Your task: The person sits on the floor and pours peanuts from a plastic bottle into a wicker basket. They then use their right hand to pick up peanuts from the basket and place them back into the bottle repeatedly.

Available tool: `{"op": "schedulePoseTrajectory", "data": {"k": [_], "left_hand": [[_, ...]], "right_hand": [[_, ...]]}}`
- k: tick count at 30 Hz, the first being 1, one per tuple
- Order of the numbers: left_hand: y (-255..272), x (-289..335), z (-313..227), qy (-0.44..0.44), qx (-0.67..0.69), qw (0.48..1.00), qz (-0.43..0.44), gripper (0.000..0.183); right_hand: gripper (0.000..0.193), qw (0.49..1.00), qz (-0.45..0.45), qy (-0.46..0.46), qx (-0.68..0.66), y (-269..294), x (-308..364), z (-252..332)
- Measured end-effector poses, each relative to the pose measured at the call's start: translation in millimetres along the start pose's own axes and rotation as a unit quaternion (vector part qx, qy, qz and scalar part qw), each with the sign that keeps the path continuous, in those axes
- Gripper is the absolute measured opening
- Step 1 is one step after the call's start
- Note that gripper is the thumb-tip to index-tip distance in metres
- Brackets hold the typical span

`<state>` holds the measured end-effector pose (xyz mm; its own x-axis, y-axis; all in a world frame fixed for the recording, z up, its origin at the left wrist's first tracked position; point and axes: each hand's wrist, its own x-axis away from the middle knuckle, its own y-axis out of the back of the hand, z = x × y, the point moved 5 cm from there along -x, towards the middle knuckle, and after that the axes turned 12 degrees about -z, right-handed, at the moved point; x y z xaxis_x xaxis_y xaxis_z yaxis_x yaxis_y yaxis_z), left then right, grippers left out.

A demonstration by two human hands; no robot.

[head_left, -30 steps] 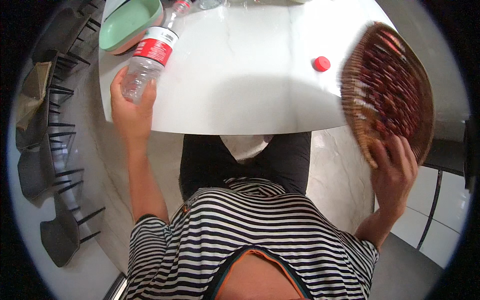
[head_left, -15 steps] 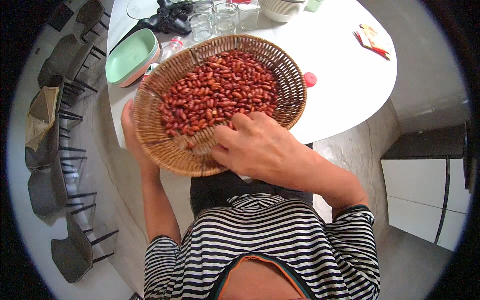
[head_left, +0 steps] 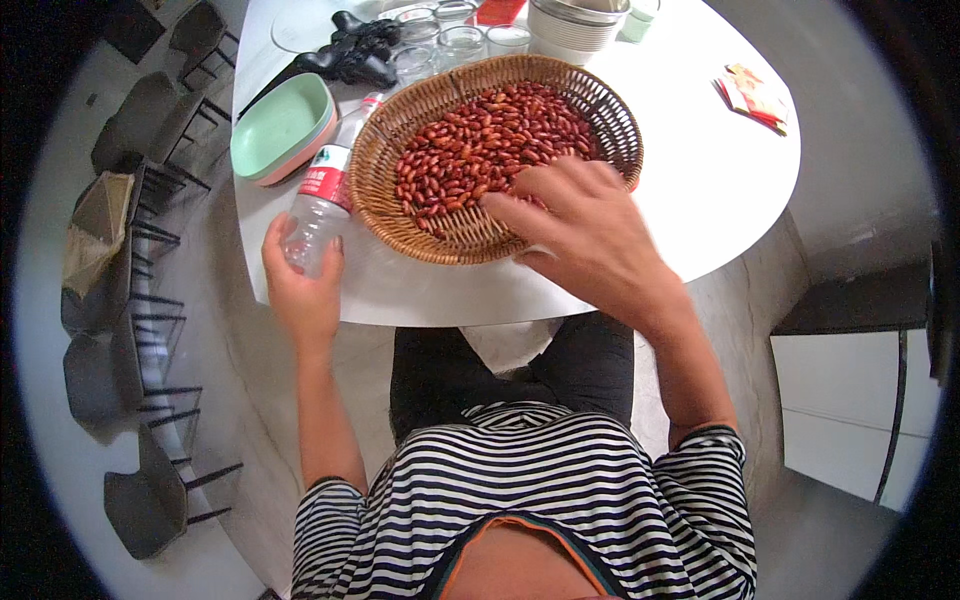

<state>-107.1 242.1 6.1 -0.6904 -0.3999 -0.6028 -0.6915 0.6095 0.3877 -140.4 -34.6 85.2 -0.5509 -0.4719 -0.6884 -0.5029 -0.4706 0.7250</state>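
Note:
A clear plastic bottle [head_left: 318,222] with a red and white label is left of the basket. My left hand [head_left: 303,292] has its fingers closed round the lower end; whether the bottle stands or lies I cannot tell. The oval brown wicker basket [head_left: 385,225] rests on the white table and partly covers the bottle's upper end. Inside are many small reddish-brown beans or nuts [head_left: 470,150], their exact kind unclear. My right hand [head_left: 590,225] reaches over the basket's near right side, thumb and forefinger apart at the beans' edge. Its other fingers are partly hidden and slightly blurred.
Stacked green and pink oval bowls [head_left: 285,130] stand at the left. Behind the basket are a black object [head_left: 360,50], several drinking glasses [head_left: 462,45] and stacked pale bowls [head_left: 575,30]. Red and yellow packets [head_left: 755,98] lie at the right. Grey chairs [head_left: 105,385] line the left.
My left hand has let go of the basket's left rim and taken hold of the bottle. The basket has moved away from me and rightward onto the table; my right hand has shifted right.

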Motion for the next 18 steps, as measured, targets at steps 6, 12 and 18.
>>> {"op": "schedulePoseTrajectory", "data": {"k": [6,12,18], "left_hand": [[-2.5,-1.7,1.6,-0.015,-0.006,1.000,-0.001,0.062],[2.0,-2.6,4.8,-0.012,0.003,1.000,-0.003,0.063],[-2.2,-1.4,-2.8,-0.007,-0.019,1.000,0.013,0.061]], "right_hand": [[0.047,0.956,-0.106,-0.250,0.114,47.5,59.5,-81.5],[0.032,0.957,-0.021,-0.279,0.075,-1.5,78.2,-108.4],[0.024,0.925,-0.008,-0.379,0.021,-10.3,67.8,-173.3]]}}
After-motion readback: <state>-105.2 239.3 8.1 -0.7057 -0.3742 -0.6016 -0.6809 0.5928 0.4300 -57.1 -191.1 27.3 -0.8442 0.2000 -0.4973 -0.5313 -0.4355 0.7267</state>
